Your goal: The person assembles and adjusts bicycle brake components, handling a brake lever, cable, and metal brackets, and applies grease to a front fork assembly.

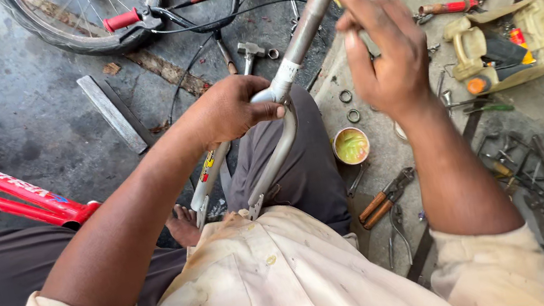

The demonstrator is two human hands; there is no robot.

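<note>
A silver bicycle fork stands tilted in front of me, its steerer tube pointing up and away and its two legs coming down toward my lap. My left hand grips the fork at its crown. My right hand is raised beside the steerer tube, fingertips against it, with a small yellow-green bit showing at the fingers. What that bit is I cannot tell.
A small open tin of yellow grease sits on the ground by my knee. Pliers, rings, a hammer, a metal bar and several tools lie around. A red bicycle frame, a wheel and handlebar lie left and ahead.
</note>
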